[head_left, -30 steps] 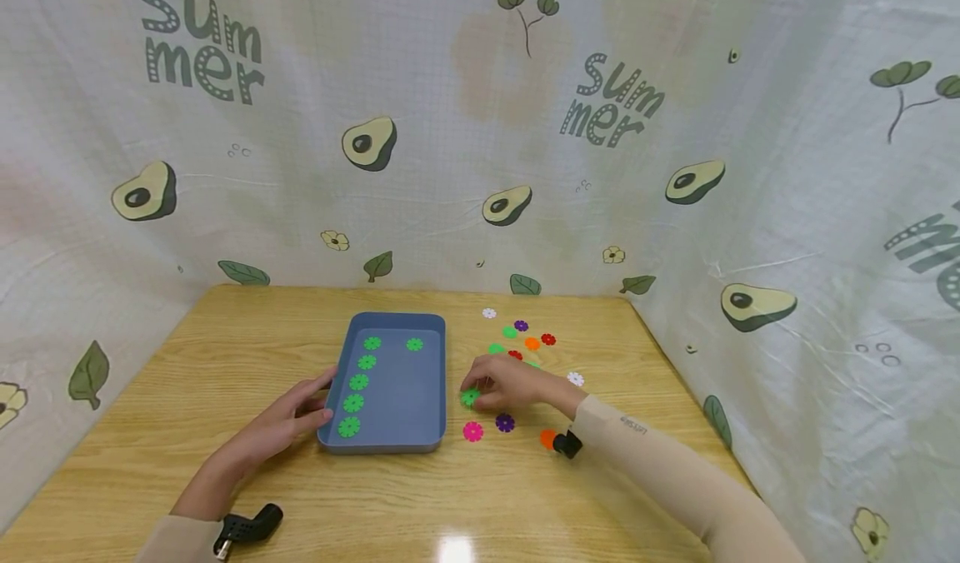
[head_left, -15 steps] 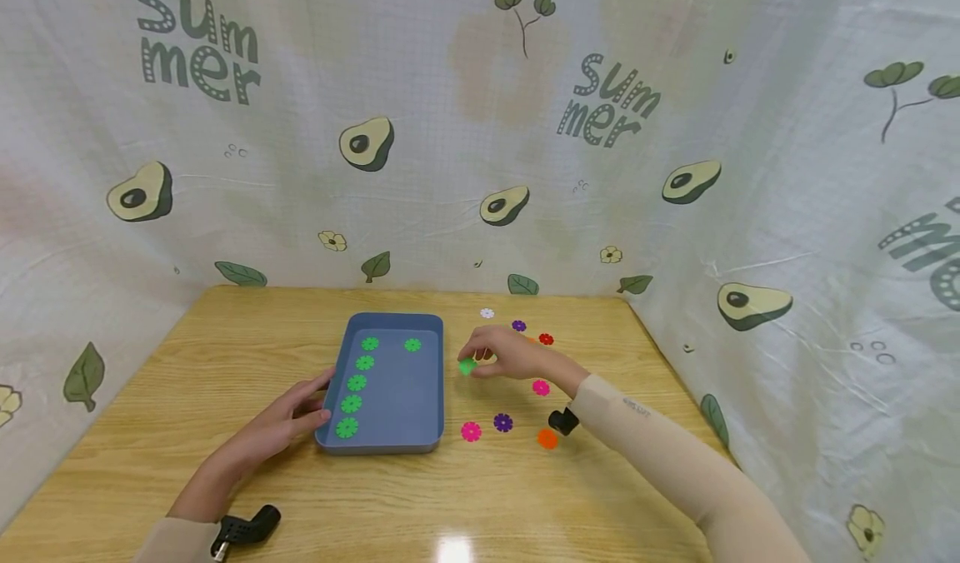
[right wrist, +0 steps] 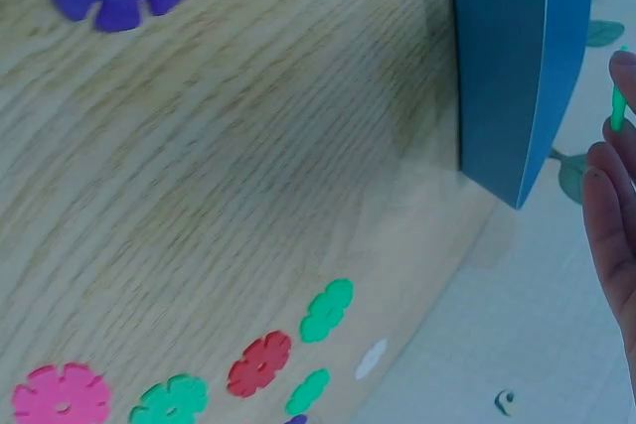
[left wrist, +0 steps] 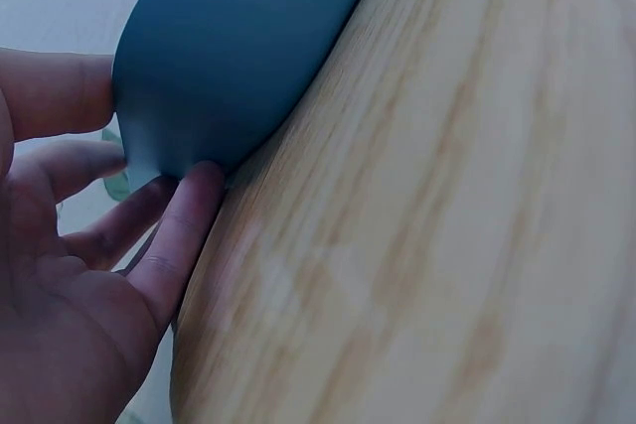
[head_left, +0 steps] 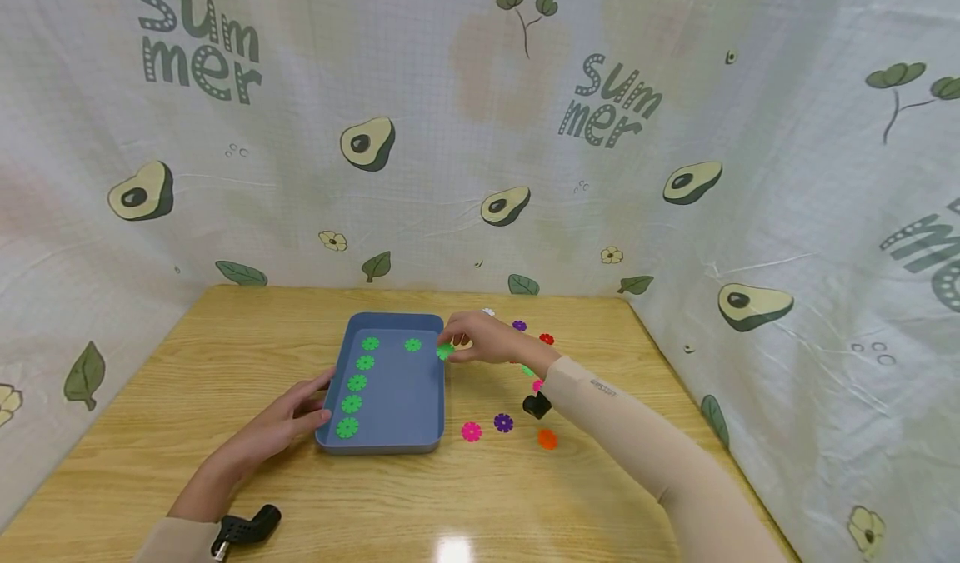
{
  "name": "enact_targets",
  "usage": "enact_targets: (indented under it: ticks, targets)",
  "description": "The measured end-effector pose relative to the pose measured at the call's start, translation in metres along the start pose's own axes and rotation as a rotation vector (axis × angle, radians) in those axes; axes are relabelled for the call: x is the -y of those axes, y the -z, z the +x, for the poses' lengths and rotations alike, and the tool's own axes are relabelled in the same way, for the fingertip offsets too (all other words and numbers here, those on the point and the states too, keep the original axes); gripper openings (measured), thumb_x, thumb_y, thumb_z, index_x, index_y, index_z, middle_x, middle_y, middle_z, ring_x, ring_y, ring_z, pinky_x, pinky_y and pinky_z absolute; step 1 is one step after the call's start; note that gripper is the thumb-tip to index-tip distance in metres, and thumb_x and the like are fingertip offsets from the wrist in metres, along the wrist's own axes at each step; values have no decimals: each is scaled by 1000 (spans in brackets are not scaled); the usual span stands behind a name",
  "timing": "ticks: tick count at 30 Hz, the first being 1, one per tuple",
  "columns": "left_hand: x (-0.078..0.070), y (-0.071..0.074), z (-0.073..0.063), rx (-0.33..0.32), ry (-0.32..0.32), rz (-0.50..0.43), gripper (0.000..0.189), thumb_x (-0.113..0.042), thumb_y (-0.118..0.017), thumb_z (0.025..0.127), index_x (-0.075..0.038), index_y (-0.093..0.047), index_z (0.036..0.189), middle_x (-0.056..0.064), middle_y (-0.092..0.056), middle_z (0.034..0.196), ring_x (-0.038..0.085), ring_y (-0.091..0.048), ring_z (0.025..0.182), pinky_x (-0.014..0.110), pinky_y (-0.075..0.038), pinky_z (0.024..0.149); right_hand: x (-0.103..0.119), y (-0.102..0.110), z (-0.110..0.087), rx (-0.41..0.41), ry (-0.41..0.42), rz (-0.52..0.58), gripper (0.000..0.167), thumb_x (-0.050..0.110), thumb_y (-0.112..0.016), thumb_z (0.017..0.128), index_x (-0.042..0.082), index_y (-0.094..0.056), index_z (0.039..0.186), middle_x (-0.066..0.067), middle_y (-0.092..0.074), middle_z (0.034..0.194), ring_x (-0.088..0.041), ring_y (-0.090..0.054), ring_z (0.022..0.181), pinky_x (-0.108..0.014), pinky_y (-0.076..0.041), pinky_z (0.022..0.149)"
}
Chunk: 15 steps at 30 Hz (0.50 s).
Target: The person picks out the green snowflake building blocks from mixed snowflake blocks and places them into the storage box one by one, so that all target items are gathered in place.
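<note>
At the right rim of a blue-grey tray [head_left: 401,396], my right hand [head_left: 483,336] pinches a green flower-shaped disc [head_left: 445,352] between thumb and fingertips. The right wrist view catches that disc [right wrist: 618,106] edge-on, at the frame's right side. Inside the tray, several green discs [head_left: 357,383] form a column along the left wall, and one more green disc [head_left: 412,345] lies near the far right. My left hand [head_left: 288,417] holds the tray's left side, thumb at the rim and fingers against the outer wall [left wrist: 229,57].
Right of the tray, loose discs lie on the wooden table [head_left: 375,505]: pink [head_left: 471,431], purple [head_left: 503,422], orange [head_left: 547,439] and red [head_left: 547,339]. My right arm partly hides others. A printed cloth [head_left: 420,213] hangs behind the table and along its sides.
My right hand has lifted the green disc from the table and carried it up and left to the tray's right rim. The left hand and tray stay put.
</note>
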<state>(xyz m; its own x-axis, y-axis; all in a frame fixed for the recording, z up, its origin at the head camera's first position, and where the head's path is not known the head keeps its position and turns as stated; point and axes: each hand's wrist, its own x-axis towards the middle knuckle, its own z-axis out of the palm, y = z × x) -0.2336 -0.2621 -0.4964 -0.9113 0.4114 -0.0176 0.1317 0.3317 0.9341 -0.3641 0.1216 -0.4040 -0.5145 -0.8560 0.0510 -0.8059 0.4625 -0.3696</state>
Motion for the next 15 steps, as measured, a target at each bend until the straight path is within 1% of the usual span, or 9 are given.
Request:
enact_targets:
  ticks: [3,6,10,15]
  targets:
    - [0,0,0,0,-3,-7,77,-25,-63,109,-14,-20,172,27,-19,171,51,-43,144,18,-45,98,0,-1,9,4,5,-26,28,13,-79,98,6,-77,126,-9,-69,112,-30,-70,105,-40,-58,92]
    - [0,0,0,2,-4,-8,77,-26,-63,109,-14,-20,172,27,-20,171,51,-43,144,18,-45,98,0,-3,19,-1,20,-45,27,13,-79,98,6,-78,125,-9,-70,111,-32,-69,103,-40,-57,91]
    - [-1,0,0,0,-2,-4,77,-25,-63,109,-14,-20,172,27,-20,170,52,-43,144,17,-45,98,2,-8,31,-13,28,-56,27,13,-79,99,6,-78,124,-9,-72,113,-31,-69,102,-39,-57,91]
    - [-1,0,0,-4,1,2,77,-25,-63,109,-14,-20,172,27,-21,170,52,-43,144,17,-44,98,2,-16,46,-15,10,-82,28,15,-79,98,8,-78,126,-7,-73,114,-23,-70,103,-28,-55,90]
